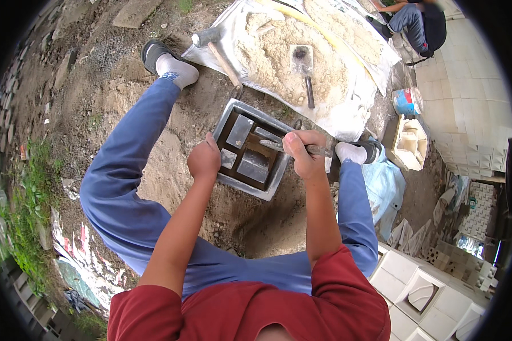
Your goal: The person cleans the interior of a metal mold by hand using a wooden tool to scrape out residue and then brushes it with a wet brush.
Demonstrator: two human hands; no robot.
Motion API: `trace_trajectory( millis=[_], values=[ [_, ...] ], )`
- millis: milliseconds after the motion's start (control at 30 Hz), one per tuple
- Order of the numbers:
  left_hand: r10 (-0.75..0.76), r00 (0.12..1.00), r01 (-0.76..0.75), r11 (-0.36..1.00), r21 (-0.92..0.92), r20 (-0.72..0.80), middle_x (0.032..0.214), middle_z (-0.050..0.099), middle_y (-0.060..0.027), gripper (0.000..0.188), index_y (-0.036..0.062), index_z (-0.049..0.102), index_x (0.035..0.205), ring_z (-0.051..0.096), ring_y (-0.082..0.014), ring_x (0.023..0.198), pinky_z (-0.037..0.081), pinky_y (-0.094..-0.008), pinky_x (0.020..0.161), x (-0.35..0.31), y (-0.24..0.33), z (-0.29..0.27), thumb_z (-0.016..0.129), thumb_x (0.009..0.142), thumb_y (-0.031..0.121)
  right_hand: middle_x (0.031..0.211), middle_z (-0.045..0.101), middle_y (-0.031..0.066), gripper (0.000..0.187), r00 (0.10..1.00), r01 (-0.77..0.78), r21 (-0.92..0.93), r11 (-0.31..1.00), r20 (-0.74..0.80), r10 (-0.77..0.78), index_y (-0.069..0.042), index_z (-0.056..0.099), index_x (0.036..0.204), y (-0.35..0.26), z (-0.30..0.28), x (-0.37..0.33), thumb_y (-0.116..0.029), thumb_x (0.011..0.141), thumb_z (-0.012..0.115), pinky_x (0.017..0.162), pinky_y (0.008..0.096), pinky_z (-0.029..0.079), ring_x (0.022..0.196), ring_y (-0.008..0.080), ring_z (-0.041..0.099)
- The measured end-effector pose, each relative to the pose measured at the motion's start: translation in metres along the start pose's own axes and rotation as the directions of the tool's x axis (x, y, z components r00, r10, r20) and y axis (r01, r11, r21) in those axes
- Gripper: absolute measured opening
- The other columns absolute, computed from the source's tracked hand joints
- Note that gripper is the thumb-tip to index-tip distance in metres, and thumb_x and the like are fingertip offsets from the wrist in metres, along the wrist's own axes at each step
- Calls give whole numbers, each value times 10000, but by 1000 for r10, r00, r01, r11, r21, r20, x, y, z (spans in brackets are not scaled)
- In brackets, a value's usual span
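Observation:
A grey rectangular metal mould (272, 191) lies tilted on the dirt between my legs. Several flat grey blocks (240, 132) sit inside it, with brown gaps between them. My left hand (203, 158) is closed on the mould's left rim, its fingertips partly hidden. Over the right side, my right hand (307, 152) grips a slim grey metal hand tool (272, 145) whose tip reaches over the blocks. The tool's exact kind is hard to make out.
Beyond the mould, a white sheet (341, 126) bears pale sandy powder (261, 54) and a flat trowel (308, 85). A mallet (224, 62) lies at its left. At right stand a bucket (407, 102), a cream block (411, 142) and stacked pale blocks (395, 267). Another person (418, 28) sits far right.

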State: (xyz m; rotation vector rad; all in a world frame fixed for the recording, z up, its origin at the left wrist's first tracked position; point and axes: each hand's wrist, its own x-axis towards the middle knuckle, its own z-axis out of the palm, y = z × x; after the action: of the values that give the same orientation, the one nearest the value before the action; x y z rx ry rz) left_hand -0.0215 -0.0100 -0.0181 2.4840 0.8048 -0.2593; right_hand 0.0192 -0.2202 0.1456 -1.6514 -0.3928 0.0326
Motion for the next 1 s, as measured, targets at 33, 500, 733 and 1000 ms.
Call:
trace_trajectory(
  millis=[33, 500, 733, 1000],
  values=[
    [-5, 1000, 5, 1000, 1, 6, 850, 725, -255, 680, 16, 762, 839, 708, -457, 806, 552, -562, 752, 0, 2, -3, 291, 1076, 444, 524, 411, 17, 387, 999, 7, -57, 998, 52, -4, 5, 494, 602, -1, 1, 0, -103, 959, 598, 486, 322, 293, 503, 94, 386],
    [9, 1000, -10, 1000, -18, -3, 838, 725, -246, 683, 19, 756, 818, 709, -448, 787, 556, -553, 735, 1, -1, 0, 289, 1076, 446, 538, 477, 40, 378, 997, 46, -46, 998, -55, -49, -22, 512, 608, 9, 12, 4, -71, 973, 598, 496, 339, 324, 498, 107, 433],
    [9, 1000, -9, 1000, -17, 7, 848, 717, -261, 693, 6, 759, 827, 694, -468, 794, 540, -572, 743, 1, -5, 2, 280, 1077, 441, 546, 369, 22, 375, 994, 106, -244, 964, 41, -99, -13, 456, 607, 61, 17, -4, -84, 945, 605, 492, 333, 278, 521, 86, 360],
    [20, 999, -21, 1000, -10, -25, 821, 723, -246, 678, 20, 758, 801, 707, -448, 766, 558, -551, 726, -1, -3, -2, 299, 1073, 439, 581, 494, -33, 316, 998, -16, 73, 997, -62, 21, 13, 564, 641, 20, 13, 6, -20, 941, 659, 513, 281, 338, 565, 45, 420]
  ],
)
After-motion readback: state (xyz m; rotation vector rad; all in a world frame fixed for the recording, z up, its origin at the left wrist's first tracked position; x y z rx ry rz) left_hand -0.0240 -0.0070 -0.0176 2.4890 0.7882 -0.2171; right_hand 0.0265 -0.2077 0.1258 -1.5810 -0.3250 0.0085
